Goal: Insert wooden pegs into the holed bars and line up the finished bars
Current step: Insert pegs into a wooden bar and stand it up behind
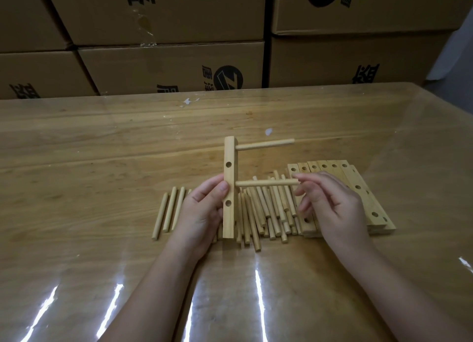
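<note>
Bar [229, 188] gripped upright by curled fingers of left hand [202, 211] | top peg [265, 145] seated | second peg [266, 183] pinched by fingers of right hand [332, 206], at third hole | two holes empty; stacked bars [358, 183] unpegged

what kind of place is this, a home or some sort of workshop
Most likely a small workshop or stockroom doing batch assembly. Printed cardboard cartons are stacked behind the table, and a heap of identical loose pegs lies beside a stack of holed bars on it.
</note>
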`<action>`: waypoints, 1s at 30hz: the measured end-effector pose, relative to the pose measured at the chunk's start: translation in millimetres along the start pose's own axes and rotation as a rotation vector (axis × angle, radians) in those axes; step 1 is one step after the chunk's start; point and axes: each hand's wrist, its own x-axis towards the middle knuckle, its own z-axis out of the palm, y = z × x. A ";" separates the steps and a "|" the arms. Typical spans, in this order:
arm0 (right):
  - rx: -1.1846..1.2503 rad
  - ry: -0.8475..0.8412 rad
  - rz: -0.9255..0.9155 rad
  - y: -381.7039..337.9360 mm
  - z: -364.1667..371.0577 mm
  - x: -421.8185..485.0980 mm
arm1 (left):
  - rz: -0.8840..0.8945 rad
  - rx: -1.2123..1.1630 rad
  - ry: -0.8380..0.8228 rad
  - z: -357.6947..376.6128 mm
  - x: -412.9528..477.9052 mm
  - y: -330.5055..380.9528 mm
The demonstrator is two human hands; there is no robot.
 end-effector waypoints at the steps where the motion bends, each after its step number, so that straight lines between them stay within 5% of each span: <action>1: 0.018 0.009 0.015 -0.7 -0.4 -0.3 | -0.002 -0.029 -0.002 0.2 0.2 0.8; 13: -0.074 -0.230 -0.024 -3.8 9.8 -7.0 | 0.004 -0.135 0.006 -0.6 1.5 -3.5; 17: -0.443 -0.266 -0.116 -1.9 6.4 -5.3 | 0.008 -0.157 -0.002 -2.8 3.0 -2.8; 22: -0.838 -0.635 -0.062 2.2 4.5 -5.4 | 0.011 -0.188 -0.003 -5.0 5.1 -5.0; 30: -0.813 -0.676 -0.160 2.1 1.3 -4.8 | 0.008 -0.202 -0.011 -6.2 5.8 -5.7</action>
